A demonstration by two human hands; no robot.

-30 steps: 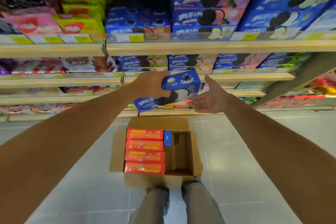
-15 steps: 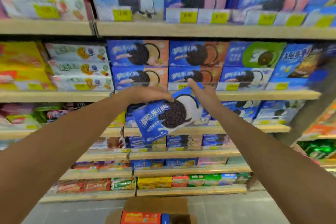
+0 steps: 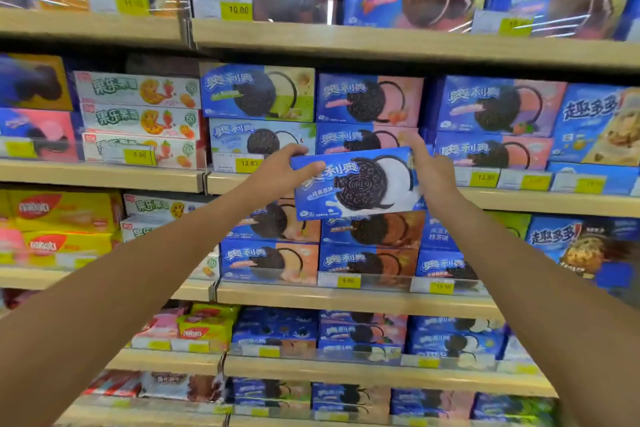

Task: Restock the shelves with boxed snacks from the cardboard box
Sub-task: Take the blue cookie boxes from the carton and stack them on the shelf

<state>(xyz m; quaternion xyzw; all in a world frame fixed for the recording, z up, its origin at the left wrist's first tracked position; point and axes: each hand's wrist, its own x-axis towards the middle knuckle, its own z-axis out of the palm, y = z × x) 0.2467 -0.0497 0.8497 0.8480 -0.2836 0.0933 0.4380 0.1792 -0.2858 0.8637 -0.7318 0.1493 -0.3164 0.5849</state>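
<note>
**One blue box, two hands, at the second shelf**

We see one blue cookie box [image 3: 356, 184] at the centre of the frame. Its printed front faces us and shows a dark sandwich cookie on white cream. It sits almost level, with the right end a little higher. Both hands carry it. The left hand [image 3: 277, 173] grips the left end, thumb laid across the front face and fingers hooked over the top edge. The right hand [image 3: 431, 172] clasps the right end, with fingers rising behind the box; how its thumb lies we cannot tell.

The box hangs in front of the edge of the second shelf [image 3: 104, 175] from the top. Whether it touches that edge we cannot tell. Behind it on that shelf we count three stacks of blue cookie boxes, each two high, six in all. The green-fronted stack [image 3: 258, 92] is on the left, with two pink-fronted stacks [image 3: 369, 99] to its right. Further left, three white fruit-biscuit boxes [image 3: 138, 118] lie one on another.

From top to bottom of the frame we count five shelf boards [image 3: 346, 300], all carrying boxes, mostly blue. Of the yellow price tags [image 3: 237, 9] along their edges, we can read five:
- 10.80 at the upper centre
- 5.00 at the middle left
- 12.80 twice, on either side of the hands
- 9.90 just below the held box
</note>
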